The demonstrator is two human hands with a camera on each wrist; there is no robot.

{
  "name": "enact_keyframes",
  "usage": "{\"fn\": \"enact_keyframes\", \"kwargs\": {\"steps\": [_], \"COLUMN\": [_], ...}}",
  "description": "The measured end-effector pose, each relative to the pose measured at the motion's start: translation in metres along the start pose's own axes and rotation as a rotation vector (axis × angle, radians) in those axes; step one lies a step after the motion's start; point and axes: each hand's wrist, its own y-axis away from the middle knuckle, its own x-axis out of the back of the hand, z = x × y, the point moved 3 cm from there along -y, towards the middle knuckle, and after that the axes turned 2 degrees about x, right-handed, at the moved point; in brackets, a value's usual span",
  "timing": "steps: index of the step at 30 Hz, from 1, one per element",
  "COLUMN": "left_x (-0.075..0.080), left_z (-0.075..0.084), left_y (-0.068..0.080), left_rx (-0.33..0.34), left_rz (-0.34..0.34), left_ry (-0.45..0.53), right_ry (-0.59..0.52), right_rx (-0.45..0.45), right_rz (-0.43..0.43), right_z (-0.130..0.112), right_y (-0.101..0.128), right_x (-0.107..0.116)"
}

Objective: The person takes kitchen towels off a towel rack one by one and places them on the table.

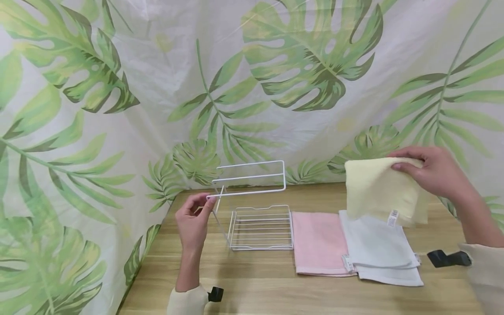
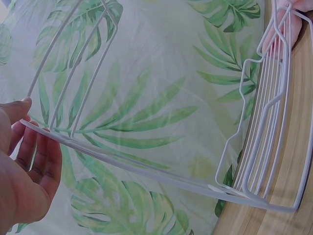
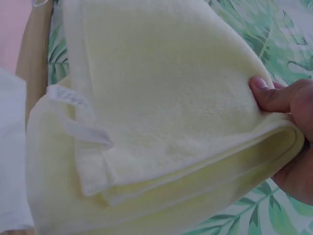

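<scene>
Head view: a person works at a wooden table point(image 1: 275, 280) backed by a leaf-print curtain point(image 1: 157, 78).
Left hand point(image 1: 194, 223): pinches the front end of the top rail of a white wire rack point(image 1: 256, 210), thumb and fingers closed on the thin wire; the left wrist view shows the same hand point(image 2: 27, 171) curled round the rail point(image 2: 122, 164).
Rack position: stands near the table's back left corner, its base grid flat on the wood, just beside the pink towel point(image 1: 319, 243).
Right hand point(image 1: 435, 173): grips a folded pale-yellow towel point(image 1: 379, 192) by its upper edge, held up in the air over the white towels point(image 1: 379, 249); the right wrist view shows the thumb point(image 3: 274, 95) pressed on the folded layers point(image 3: 161, 112).
White towels: stacked near the table's right edge, overlapping the pink one.
Risk, towel: held by one edge only, its folds may slip apart and the cloth fall open.
Risk, rack: light wire held at one end; I judge a pull could tip it or drag it over the pink towel.
</scene>
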Motion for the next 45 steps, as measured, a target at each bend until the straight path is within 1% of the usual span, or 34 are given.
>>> {"fn": "enact_keyframes", "kwargs": {"steps": [4, 7, 12, 17, 21, 32, 36, 39, 42, 45], "left_x": [-0.001, -0.002, -0.003, -0.004, -0.004, -0.003, -0.003, -0.003, -0.004, -0.004], "left_z": [-0.001, -0.001, -0.001, 0.0, 0.001, 0.001, 0.001, 0.0, 0.0, 0.0], "left_y": [-0.001, -0.001, -0.001, -0.001, -0.001, -0.001, 0.0, 0.0, 0.0, 0.0], "left_rx": [-0.002, -0.004, -0.003, 0.001, -0.006, -0.021, -0.02, -0.016, -0.01, -0.008], "left_rz": [-0.002, 0.001, 0.006, 0.011, 0.007, 0.008, 0.006, 0.005, 0.003, 0.004], "left_ry": [0.019, 0.022, 0.026, 0.018, 0.014, 0.031, 0.011, 0.011, 0.026, 0.033], "right_ry": [0.04, 0.033, -0.013, -0.042, -0.056, -0.241, -0.252, -0.29, -0.351, -0.371], "right_rx": [-0.007, -0.024, -0.037, 0.0, 0.01, -0.02, 0.009, 0.018, 0.002, 0.006], "right_rz": [-0.07, -0.097, -0.094, -0.09, -0.072, -0.071, -0.064, -0.069, -0.095, -0.106], "right_z": [0.01, 0.018, 0.036, 0.055, 0.065, 0.073, 0.079, 0.085, 0.091, 0.096], "right_y": [0.011, 0.021, 0.041, 0.058, 0.07, 0.094, 0.103, 0.108, 0.111, 0.114], "right_x": [0.003, 0.006, 0.011, 0.014, 0.017, 0.02, 0.02, 0.021, 0.023, 0.025]}}
